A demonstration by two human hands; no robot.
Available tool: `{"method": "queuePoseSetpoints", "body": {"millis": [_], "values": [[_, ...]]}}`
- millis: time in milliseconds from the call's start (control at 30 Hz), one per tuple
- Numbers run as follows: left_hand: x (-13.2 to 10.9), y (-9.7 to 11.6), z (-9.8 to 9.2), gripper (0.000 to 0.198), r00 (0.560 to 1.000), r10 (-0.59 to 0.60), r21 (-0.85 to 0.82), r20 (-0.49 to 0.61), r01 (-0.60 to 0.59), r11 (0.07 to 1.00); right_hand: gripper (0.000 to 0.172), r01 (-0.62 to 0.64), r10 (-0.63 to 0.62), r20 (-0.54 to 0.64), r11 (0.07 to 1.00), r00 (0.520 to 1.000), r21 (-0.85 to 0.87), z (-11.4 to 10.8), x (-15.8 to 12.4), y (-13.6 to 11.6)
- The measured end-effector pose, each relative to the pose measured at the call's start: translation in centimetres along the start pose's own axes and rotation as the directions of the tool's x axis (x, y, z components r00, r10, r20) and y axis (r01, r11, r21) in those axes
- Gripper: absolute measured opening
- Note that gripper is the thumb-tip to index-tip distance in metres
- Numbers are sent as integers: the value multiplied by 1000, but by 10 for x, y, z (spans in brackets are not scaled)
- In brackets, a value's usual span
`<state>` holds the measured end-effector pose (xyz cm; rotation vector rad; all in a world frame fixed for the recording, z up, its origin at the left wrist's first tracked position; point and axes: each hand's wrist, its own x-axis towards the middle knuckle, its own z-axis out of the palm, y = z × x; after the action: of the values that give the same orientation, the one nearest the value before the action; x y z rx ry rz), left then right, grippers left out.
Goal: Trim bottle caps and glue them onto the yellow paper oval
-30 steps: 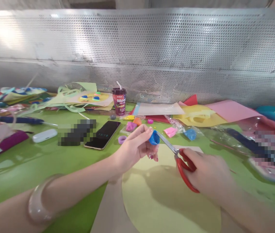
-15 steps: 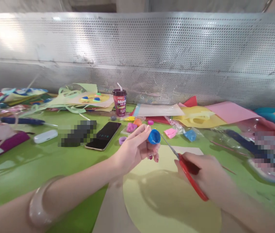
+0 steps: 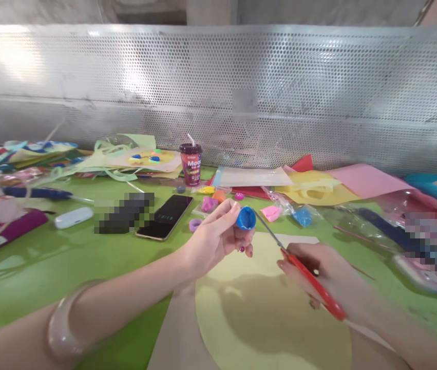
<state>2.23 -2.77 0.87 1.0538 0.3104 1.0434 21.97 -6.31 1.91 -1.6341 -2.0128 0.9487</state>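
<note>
My left hand (image 3: 218,237) pinches a small blue piece (image 3: 246,218) between thumb and fingers, held above a pale yellow paper circle (image 3: 272,313). My right hand (image 3: 328,280) grips red-handled scissors (image 3: 310,280), whose metal blades point up-left and reach the blue piece. A pale bracelet (image 3: 64,329) sits on my left wrist. Both hands hover over the green table (image 3: 49,262).
A dark phone (image 3: 164,216), a white case (image 3: 72,217) and a purple drink cup (image 3: 191,163) lie to the left and behind. Coloured paper sheets (image 3: 318,185), small clay bits (image 3: 208,204) and plastic bags (image 3: 364,216) spread along the back. A perforated metal wall (image 3: 241,92) closes the far side.
My right hand has drawn the scissors down and to the right, tilting the handles lower. The left hand with the blue piece has stayed nearly still.
</note>
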Motion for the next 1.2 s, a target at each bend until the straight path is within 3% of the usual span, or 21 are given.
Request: {"method": "queuePoseSetpoints", "body": {"millis": [133, 200, 300, 600, 833, 967, 1200], "values": [[0, -2, 0, 19, 1000, -1, 23, 12, 0, 1000, 30, 148, -193, -103, 930, 976, -337, -2, 5, 12], [1, -3, 0, 19, 1000, 2, 20, 1, -2, 1000, 22, 166, -269, -141, 849, 953, -501, -1, 8, 18], [2, -2, 1, 16, 1000, 3, 9, -30, -3, 1000, 18, 151, -337, -206, 781, 919, -606, 2, 9, 24], [-1, -1, 3, 18, 1000, 8, -36, -30, -9, 999, 18, 171, -378, -231, 777, 897, -606, 4, 4, 14], [0, -1, 3, 19, 1000, 4, -69, -2, -4, 998, 12, 195, -517, -300, 701, 802, -686, 7, 5, 19], [0, 1, 2, 25, 999, 0, -55, 41, 2, 998, 14, 209, -491, -292, 733, 821, -647, 7, 3, 15], [0, 0, 2, 23, 1000, -3, -39, 12, 3, 999, 14, 210, -449, -304, 786, 840, -581, 4, 2, 12]]}}
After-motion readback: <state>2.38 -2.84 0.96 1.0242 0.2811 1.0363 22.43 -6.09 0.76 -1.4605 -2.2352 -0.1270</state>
